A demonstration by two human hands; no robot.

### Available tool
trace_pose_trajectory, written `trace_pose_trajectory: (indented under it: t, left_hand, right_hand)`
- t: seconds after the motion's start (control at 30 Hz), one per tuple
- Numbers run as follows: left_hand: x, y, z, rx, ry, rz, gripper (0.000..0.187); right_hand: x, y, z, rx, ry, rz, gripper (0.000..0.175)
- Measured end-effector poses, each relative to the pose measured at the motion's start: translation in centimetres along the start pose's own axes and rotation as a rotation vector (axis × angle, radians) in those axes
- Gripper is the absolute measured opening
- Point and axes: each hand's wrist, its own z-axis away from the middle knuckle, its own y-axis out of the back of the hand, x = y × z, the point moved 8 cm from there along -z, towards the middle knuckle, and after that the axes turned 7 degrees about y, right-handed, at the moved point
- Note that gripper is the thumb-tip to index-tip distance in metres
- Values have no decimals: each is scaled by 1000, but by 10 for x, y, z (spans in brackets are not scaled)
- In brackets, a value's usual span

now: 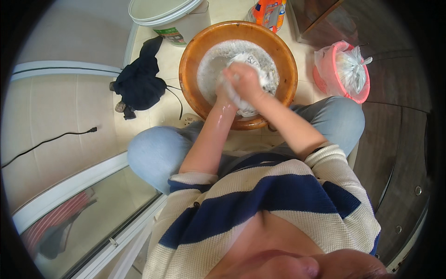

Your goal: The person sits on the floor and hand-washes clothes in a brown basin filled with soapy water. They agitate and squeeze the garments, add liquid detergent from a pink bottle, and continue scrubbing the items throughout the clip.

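Note:
A round orange-brown basin [191, 75] stands on the floor between my knees and holds cloudy, sudsy water [210, 66]. Over it my left hand [223, 87] and my right hand [246, 79] are pressed together, gripping a wet white cloth [240, 101] with dark printed marks. Part of the cloth hangs below my wrists, and more of it spreads into the foam on the right side. My right hand covers much of my left, whose fingers are mostly hidden. Both hands look slightly blurred.
A white bucket [195, 24] stands beyond the basin at the left. Dark clothing [141, 83] lies on the floor. Orange bottles [268, 14] stand behind the basin. A pink bin [322, 78] holds a tied plastic bag [352, 71]. Dark cabinets [376, 146] line the right.

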Motion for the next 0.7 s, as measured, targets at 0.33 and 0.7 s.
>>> trace_pose_trajectory:
  t: [0.33,0.7]
  left_hand:
    - [63,18,5,199,38,387,38]
    - [129,1,30,-226,-85,311,29]
  right_hand:
    - [162,54,46,-346,-482,31,40]
    - [67,24,-8,-467,-445,-288,66]
